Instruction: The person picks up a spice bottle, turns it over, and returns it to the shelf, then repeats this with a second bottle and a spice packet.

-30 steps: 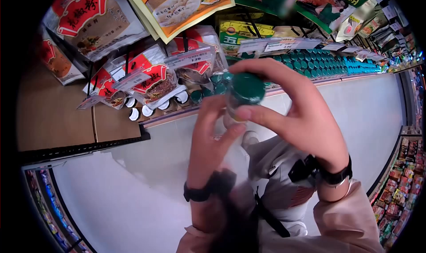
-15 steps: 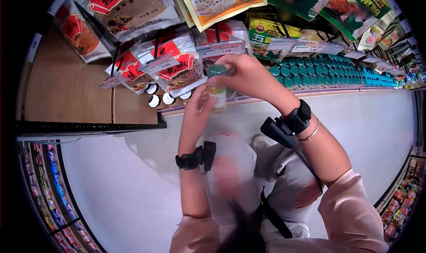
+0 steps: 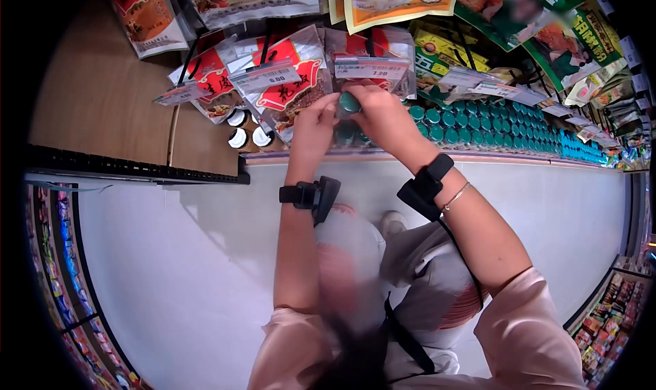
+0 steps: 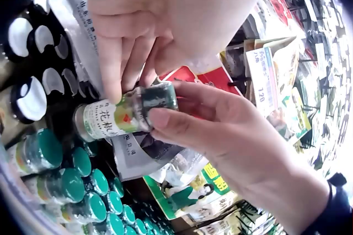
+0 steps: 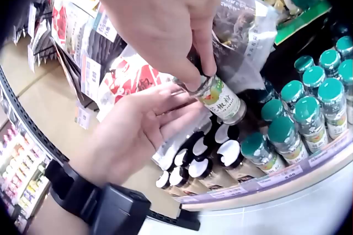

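Observation:
A small glass spice jar [image 4: 103, 120] with a green cap and a white label lies tilted at the shelf front. My right hand [image 3: 389, 120] pinches it near the cap between thumb and fingers. Alongside is my left hand [image 3: 314, 136], its fingers fairly straight; in the left wrist view one fingertip touches the label. Just beyond the hands hang red-and-clear spice packets [image 3: 290, 89]. Rows of matching green-capped jars [image 5: 309, 111] stand to the right, and black jars with white tops [image 5: 199, 168] to the left.
Price tags [image 3: 372, 69] stick out on hooks just above the hands. Larger packets [image 3: 403, 0] hang higher up. A bare brown shelf board [image 3: 102, 110] is at the left, and a pale floor [image 3: 205, 253] lies below the shelf edge.
Both hands have moved with the jar away from the body, to the shelf front under the price tags. The left hand stays beside the jar, and the head view has shifted.

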The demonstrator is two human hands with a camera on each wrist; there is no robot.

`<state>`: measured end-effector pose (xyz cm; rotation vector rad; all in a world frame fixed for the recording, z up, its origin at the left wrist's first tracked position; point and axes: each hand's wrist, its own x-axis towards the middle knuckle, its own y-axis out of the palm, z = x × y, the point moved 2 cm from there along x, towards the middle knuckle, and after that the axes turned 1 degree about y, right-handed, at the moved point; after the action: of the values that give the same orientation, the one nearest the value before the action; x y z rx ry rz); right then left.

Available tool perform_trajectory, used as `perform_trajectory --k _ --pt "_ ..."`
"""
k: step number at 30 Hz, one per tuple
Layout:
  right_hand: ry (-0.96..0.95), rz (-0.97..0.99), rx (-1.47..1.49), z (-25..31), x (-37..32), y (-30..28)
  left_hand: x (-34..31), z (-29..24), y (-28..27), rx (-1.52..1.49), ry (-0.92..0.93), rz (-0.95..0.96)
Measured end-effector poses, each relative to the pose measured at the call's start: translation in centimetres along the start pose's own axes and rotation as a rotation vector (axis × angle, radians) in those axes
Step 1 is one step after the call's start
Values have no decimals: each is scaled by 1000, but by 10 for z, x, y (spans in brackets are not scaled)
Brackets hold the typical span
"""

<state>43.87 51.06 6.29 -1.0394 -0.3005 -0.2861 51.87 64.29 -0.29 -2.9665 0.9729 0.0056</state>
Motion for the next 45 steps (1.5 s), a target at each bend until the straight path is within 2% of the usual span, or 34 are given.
perform_trajectory --k 2,5,7,13,14,17,20,23,26,29,35,38,41,45 --pt "-12 -6 -39 0 -3 12 1 7 1 28 -87 12" --pt "-6 39 -107 -7 -11 33 8 22 2 216 67 -6" --pt "39 96 -159 -14 -17 45 15 36 7 306 67 -26" --pt "18 98 -228 -36 -20 74 34 60 9 502 94 -70" --pt "86 119 -123 -40 -20 78 35 64 9 505 89 -96" --pt "41 100 -146 -44 -20 79 29 59 15 551 78 -90" --pt "68 172 -118 -56 -19 94 33 72 15 592 27 -75" --pt "62 159 -105 -59 -21 93 30 73 23 647 -22 -172" --pt "71 249 -95 -64 -23 95 20 51 31 863 -118 -164" --pt "103 192 -79 -69 -28 94 24 63 29 914 -134 -125" --pt "287 223 -149 -74 -29 71 23 73 33 944 -10 -234" --pt "434 260 -130 -78 -29 63 21 51 40 995 -74 -96" --pt "416 205 -86 -87 -28 71 24 64 44 966 40 -190" --pt "449 218 -134 -90 -22 79 29 73 39 1014 66 -200"
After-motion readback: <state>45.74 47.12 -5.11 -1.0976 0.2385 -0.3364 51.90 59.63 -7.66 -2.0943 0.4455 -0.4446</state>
